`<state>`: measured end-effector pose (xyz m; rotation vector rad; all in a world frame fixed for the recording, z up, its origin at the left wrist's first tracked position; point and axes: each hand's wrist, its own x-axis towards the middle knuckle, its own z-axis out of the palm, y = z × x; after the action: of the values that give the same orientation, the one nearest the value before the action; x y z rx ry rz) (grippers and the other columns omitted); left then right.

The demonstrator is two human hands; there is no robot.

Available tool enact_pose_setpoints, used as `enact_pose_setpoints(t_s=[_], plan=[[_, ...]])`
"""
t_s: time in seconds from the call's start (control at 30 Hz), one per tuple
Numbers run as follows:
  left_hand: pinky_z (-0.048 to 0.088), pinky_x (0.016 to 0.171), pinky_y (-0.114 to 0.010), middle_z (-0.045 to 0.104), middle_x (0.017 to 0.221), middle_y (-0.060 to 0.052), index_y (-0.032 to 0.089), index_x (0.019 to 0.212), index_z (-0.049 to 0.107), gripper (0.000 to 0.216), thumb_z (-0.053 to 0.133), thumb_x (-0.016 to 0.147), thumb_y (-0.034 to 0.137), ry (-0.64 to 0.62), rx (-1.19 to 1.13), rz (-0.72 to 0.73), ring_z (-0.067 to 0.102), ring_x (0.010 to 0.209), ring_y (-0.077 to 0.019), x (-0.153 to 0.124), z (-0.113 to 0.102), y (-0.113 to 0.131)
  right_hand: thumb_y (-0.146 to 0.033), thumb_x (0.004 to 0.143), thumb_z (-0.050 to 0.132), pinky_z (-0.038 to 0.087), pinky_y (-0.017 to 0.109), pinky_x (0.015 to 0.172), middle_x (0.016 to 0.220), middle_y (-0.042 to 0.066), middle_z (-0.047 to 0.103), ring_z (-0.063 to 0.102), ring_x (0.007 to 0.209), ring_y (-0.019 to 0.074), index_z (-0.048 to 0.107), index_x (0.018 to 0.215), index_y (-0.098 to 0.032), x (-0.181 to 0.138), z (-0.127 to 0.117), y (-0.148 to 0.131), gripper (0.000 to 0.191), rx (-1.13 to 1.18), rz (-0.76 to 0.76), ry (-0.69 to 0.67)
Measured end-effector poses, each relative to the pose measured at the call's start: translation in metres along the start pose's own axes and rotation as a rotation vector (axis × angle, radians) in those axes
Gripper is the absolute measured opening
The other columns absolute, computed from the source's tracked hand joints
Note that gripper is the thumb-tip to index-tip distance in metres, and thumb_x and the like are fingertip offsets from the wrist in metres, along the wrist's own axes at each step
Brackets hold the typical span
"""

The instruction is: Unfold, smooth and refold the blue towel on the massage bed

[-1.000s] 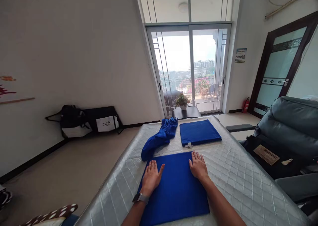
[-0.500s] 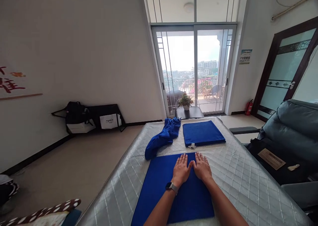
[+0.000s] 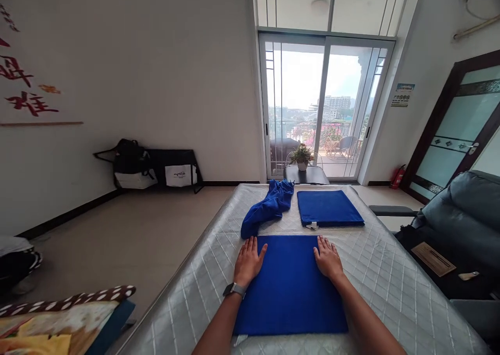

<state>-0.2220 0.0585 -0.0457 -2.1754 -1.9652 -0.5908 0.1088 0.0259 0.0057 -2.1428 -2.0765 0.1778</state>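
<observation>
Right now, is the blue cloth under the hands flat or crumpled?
Flat: the blue cloth is smooth, with straight edges; left hand and right hand rest near its far corners.

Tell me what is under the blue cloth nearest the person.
That cloth lies on the silver mattress, and a white tag sticks out at the cloth's near edge. Anything else beneath is covered and cannot be seen.

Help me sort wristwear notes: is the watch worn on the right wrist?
No, the watch is on the wrist of the left hand, while the wrist of the right hand is bare.
</observation>
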Motion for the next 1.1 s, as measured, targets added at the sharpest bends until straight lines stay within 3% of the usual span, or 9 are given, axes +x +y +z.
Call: enact_pose_setpoints(t_s=[0.2,0.37,0.57,0.73,0.8,0.9,1.03,1.1], plan=[[0.036,0.116,-0.052,0.050,0.152,-0.022,0.005,0.150,0.044,0.076,0.021,0.101,0.059,0.037,-0.018,-0.007,0.042,0.144,-0.0346,0.001,0.001,0.004,-0.039,0.102,0.022,0.004,0.041,0.124,0.167,0.005,0.016,0.012,0.154,0.0201,0.021,0.161,-0.016,-0.006,-0.009,-0.008,0.063,-0.042,0.001,0.004],[0.037,0.114,-0.054,0.054,0.150,-0.018,0.014,0.151,0.044,0.070,0.020,0.101,0.057,0.072,-0.026,0.050,0.044,0.142,-0.0346,-0.002,0.002,0.001,-0.042,0.102,0.019,0.006,0.040,0.124,0.167,0.004,0.017,0.012,0.154,0.0198,0.020,0.160,-0.013,-0.020,0.000,-0.006,0.065,-0.045,0.012,0.006],[0.038,0.114,-0.053,0.054,0.150,-0.017,0.016,0.152,0.044,0.070,0.019,0.101,0.057,0.067,-0.013,0.033,0.045,0.141,-0.0337,-0.001,-0.001,0.003,-0.046,0.102,0.017,0.004,0.039,0.124,0.167,0.002,0.015,0.012,0.154,0.0180,0.018,0.161,-0.014,-0.030,0.008,-0.004,0.067,-0.026,0.020,0.000],[0.040,0.112,-0.053,0.055,0.147,-0.025,0.004,0.144,0.051,0.081,0.015,0.100,0.061,0.056,0.035,-0.048,0.049,0.138,-0.0361,0.002,-0.012,0.011,-0.045,0.102,0.017,0.004,0.038,0.124,0.167,0.003,0.016,0.012,0.154,0.0182,0.018,0.161,-0.014,-0.030,0.006,-0.005,0.067,-0.014,0.019,0.006],[0.039,0.113,-0.054,0.052,0.147,-0.028,0.000,0.143,0.051,0.084,0.015,0.100,0.062,0.091,0.047,-0.056,0.047,0.140,-0.0381,0.002,-0.018,0.030,-0.045,0.102,0.017,0.004,0.039,0.124,0.167,0.003,0.016,0.012,0.154,0.0184,0.018,0.161,-0.014,-0.031,0.005,-0.005,0.067,-0.002,0.015,0.012],[0.037,0.116,-0.050,0.051,0.149,-0.026,0.001,0.144,0.050,0.081,0.019,0.101,0.061,0.128,0.016,0.051,0.044,0.143,-0.0349,-0.002,-0.026,0.084,-0.045,0.102,0.017,0.004,0.039,0.124,0.167,0.004,0.016,0.011,0.155,0.0186,0.018,0.161,-0.013,-0.032,0.003,-0.005,0.067,0.012,0.010,0.018],[0.037,0.117,-0.047,0.051,0.153,-0.016,0.013,0.149,0.047,0.068,0.021,0.103,0.056,-0.015,-0.139,0.281,0.042,0.145,-0.0283,-0.007,-0.023,0.173,-0.040,0.102,0.019,0.005,0.041,0.124,0.167,0.007,0.017,0.012,0.154,0.0204,0.020,0.160,-0.011,-0.033,0.003,-0.004,0.065,-0.006,-0.012,0.015],[0.035,0.119,-0.046,0.048,0.156,-0.013,0.015,0.151,0.045,0.066,0.019,0.104,0.053,-0.084,-0.171,0.325,0.039,0.147,-0.0260,-0.010,-0.016,0.203,-0.034,0.101,0.019,0.005,0.042,0.124,0.167,0.007,0.017,0.012,0.155,0.0208,0.022,0.160,-0.010,-0.033,0.004,-0.003,0.063,-0.021,-0.034,0.009]])
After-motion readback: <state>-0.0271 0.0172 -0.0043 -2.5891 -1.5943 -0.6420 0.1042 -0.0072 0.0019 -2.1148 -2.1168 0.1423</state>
